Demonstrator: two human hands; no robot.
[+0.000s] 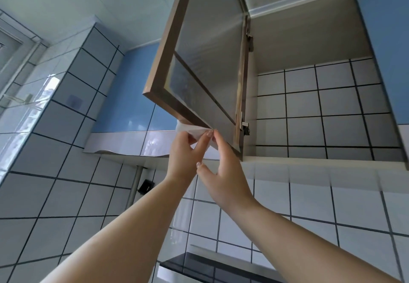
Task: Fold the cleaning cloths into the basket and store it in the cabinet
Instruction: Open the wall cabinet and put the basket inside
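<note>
Both arms are reaching up toward an open wall cabinet (309, 110), seen from below. Its wood-framed door (199, 61), with frosted glass panels, is swinging out to the left on hinges at the cabinet's left side, and the inside is showing a white tiled back wall with dark grout lines. The left hand (186, 156) is curling its fingers around the door's bottom edge, where something thin and white (194, 130) is sitting under the frame; what that white piece is cannot be told. The right hand (223, 167) is rising just beside the left, its fingers loosely extended, the fingertips touching the door's lower edge near the left hand's fingertips, the thumb standing apart. Neither the cleaning cloths nor the basket are appearing anywhere in view, so their place cannot be told. Blue-fronted cabinets (130, 96) are hanging to the left, beside a tiled column (66, 96), and another blue front (385, 46) is bordering the open cabinet on the right. A dark surface (212, 267) is lying low between the forearms.
</note>
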